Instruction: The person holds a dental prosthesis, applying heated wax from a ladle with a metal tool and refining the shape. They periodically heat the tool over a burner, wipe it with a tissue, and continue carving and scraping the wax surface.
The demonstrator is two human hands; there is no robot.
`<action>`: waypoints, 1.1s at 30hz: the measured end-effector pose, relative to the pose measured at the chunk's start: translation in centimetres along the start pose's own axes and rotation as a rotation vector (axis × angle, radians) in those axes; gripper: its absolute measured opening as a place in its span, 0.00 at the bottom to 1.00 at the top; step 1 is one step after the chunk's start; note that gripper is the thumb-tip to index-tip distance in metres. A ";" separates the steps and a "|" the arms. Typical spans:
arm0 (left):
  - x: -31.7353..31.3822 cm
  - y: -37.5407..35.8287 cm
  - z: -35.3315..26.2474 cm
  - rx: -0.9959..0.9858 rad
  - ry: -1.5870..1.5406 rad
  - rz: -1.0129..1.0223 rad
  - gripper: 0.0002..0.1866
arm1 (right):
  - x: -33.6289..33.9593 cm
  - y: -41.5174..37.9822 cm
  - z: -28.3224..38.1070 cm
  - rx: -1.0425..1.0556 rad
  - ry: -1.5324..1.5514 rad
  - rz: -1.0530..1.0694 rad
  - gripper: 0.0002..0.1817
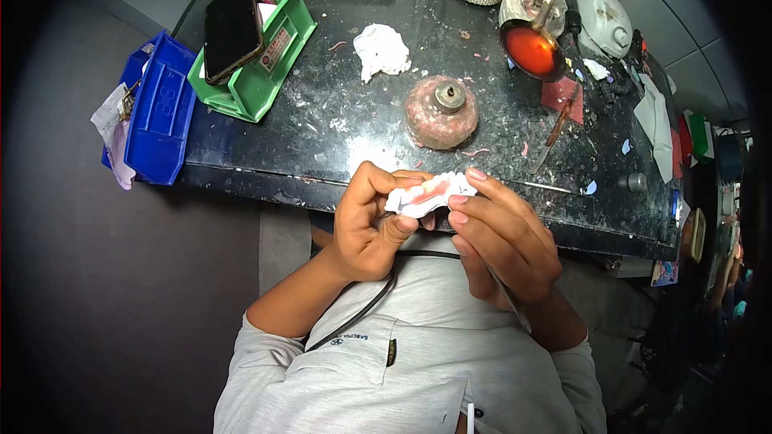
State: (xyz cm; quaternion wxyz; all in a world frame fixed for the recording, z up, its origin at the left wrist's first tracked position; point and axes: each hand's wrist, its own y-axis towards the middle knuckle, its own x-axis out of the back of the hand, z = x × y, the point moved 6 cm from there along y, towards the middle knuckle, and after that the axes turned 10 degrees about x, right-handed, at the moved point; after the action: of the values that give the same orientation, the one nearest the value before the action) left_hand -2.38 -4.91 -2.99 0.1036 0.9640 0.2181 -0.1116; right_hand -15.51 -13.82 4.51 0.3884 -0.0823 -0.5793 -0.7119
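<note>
A white plaster dental cast (416,208) with pink wax (430,190) along its ridge is held over the table's front edge. My left hand (366,221) is closed on the cast's left side, thumb in front and fingers behind. At the right end, the fingertips of my right hand (515,245) press against the cast. A thin metal tool (512,305) is tucked in that same hand, pointing down toward my forearm; its other end is hidden by the fingers. Just beyond the hands stands a round, wax-spattered spirit burner (441,116) with a metal wick holder.
Behind lie a white plaster lump (381,51) and a pan of red wax (531,51). A knife (556,128) rests on a pink wax sheet (562,97). Left are a green bin (281,56) bearing a phone (233,30), and a blue bin (163,108). A black cable (362,313) crosses my lap.
</note>
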 end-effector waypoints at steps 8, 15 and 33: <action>0.0 0.0 0.0 -0.014 -0.003 0.006 0.19 | -0.1 0.0 -0.1 -0.009 -0.002 0.000 0.13; -0.1 0.1 0.1 -0.009 -0.006 0.017 0.18 | -0.4 -0.5 -0.1 0.065 -0.080 -0.007 0.12; -0.1 0.2 0.5 -0.065 -0.051 0.064 0.13 | -0.1 -0.3 -0.2 0.007 -0.017 -0.014 0.12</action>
State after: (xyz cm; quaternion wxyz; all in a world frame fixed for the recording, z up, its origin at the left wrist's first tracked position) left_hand -2.48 -5.23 -3.42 0.1441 0.9634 0.1879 -0.1258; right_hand -15.59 -13.97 4.18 0.3789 -0.0832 -0.5855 -0.7118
